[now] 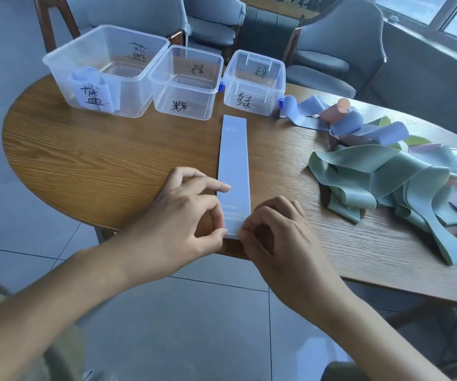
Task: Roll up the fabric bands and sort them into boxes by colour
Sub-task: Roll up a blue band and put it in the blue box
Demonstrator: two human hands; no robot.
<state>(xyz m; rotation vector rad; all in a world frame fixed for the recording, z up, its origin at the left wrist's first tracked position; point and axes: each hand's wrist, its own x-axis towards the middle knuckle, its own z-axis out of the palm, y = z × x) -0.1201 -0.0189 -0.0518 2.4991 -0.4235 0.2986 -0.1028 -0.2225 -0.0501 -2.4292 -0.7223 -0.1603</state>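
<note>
I see the blue band (234, 166) flat on the table (112, 160), lengthwise toward the boxes (186, 81). Left hand (183, 213) and right hand (279, 232) pinch its near end; roll apparently unstarted.

Both hands, left (187, 215) and right (274, 229), apparently pinch the flat blue band's (234, 160) near end.

I'm reading "20" in pale print near the far end of the blue band (234, 171), toward 12 o'clock from me. Near its close end three small hearts are showing above a line of print too faint to read. The large box (106, 70) at 10 o'clock is carrying a handwritten 蓝. The middle box (186, 81) is showing 粉, and the small box (254, 81) at 1 o'clock 绿.
</note>
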